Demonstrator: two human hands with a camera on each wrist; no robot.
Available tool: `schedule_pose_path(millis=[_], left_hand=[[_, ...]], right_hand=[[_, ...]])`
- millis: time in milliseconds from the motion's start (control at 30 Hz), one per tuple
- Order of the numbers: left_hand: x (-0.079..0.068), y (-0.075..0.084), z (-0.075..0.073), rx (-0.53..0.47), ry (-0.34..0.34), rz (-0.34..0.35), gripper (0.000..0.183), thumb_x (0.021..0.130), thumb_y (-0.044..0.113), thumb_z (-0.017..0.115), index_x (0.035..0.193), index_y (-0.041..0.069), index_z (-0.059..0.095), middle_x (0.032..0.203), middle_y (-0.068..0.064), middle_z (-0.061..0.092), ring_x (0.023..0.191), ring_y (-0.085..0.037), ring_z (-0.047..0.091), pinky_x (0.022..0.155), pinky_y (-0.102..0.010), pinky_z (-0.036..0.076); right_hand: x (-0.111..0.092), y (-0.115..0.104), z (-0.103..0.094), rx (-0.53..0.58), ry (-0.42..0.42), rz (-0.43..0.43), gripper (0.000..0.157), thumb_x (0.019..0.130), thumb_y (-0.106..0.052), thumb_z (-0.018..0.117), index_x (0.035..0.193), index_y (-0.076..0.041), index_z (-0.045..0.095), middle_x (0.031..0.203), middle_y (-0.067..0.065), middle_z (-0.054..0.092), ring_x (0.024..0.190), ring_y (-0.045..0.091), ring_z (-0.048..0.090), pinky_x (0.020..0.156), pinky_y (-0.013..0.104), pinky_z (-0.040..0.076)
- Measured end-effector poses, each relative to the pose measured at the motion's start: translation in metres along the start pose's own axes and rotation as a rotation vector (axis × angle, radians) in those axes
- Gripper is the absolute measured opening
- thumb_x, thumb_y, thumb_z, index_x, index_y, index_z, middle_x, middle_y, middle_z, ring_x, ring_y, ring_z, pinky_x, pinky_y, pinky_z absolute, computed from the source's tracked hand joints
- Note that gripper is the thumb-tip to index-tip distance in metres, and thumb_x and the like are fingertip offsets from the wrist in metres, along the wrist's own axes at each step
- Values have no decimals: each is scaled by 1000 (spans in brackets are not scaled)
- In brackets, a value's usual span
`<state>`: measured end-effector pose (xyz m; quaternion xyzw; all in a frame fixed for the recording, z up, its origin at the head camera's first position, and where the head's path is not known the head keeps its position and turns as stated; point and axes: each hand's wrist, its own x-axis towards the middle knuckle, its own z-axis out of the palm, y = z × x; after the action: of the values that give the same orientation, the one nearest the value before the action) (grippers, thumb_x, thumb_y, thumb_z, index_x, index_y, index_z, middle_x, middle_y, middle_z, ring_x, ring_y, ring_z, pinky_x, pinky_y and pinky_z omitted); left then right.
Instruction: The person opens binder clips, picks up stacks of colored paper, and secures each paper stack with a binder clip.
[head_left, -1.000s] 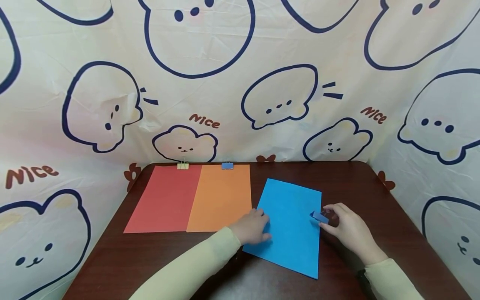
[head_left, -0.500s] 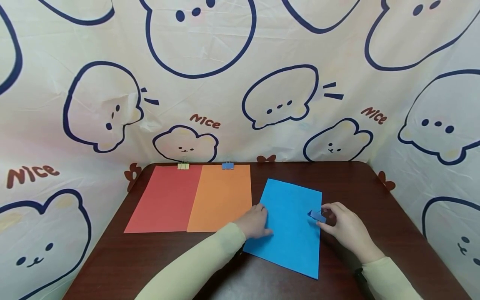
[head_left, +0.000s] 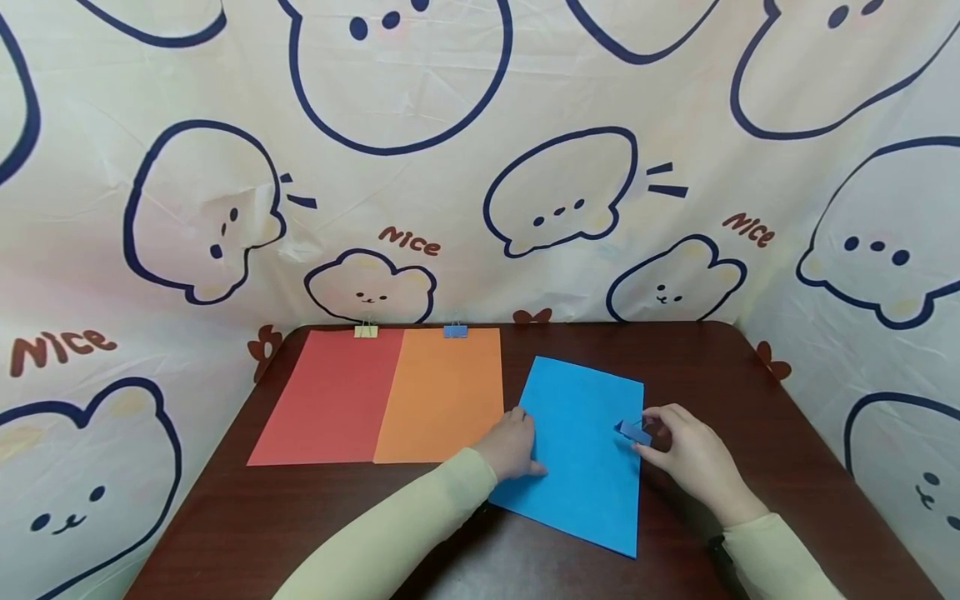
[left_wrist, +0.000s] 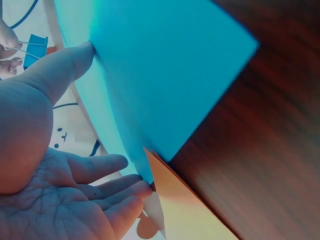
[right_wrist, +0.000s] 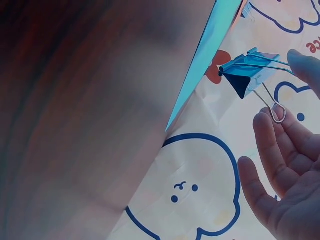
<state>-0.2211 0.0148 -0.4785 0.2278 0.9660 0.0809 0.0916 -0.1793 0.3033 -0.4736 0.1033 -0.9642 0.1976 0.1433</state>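
A sheet or stack of blue paper (head_left: 577, 500) lies at a slant right of the table's middle. My left hand (head_left: 512, 446) rests at its left edge; in the left wrist view the thumb (left_wrist: 75, 60) touches the blue surface and the fingers (left_wrist: 100, 167) reach to the edge by the orange paper. My right hand (head_left: 697, 458) pinches a blue binder clip (head_left: 633, 433) by its wire handles, over the paper's right edge. From the right wrist view, the clip (right_wrist: 250, 70) hangs between thumb and fingers, apart from the paper, its mouth partly spread.
Red paper (head_left: 330, 400) with a yellow binder clip (head_left: 366, 332) and orange paper (head_left: 450, 392) with another blue binder clip (head_left: 455, 332) lie side by side at the back left of the dark wooden table (head_left: 337, 508). A printed cloth (head_left: 450, 200) hangs behind.
My left hand has shifted slightly right along the blue paper's left edge. The right hand has brought the clip slightly left, then stayed nearly still.
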Motion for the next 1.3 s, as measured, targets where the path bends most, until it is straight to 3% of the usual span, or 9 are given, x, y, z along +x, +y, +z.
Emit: schedule_pose_path(millis=[633,1300], left_hand=[[-1,1,0,99,45,45,75,86,51,81,133,-3,59,123,-14,62,102,-19,56,93,-28,54],[-3,7,-1,3,39,18,78,87,43,83,141,-2,50,129,-17,58,107,-22,57,95,-32,55]], right_hand=[[1,2,4,0,37,-46,50,78,-22,91,119,-3,69,108,12,69,87,21,67,70,37,60],[0,1,5,-3,1,-11,51,81,-25,89,121,-3,68,108,11,68,89,21,66,70,37,60]])
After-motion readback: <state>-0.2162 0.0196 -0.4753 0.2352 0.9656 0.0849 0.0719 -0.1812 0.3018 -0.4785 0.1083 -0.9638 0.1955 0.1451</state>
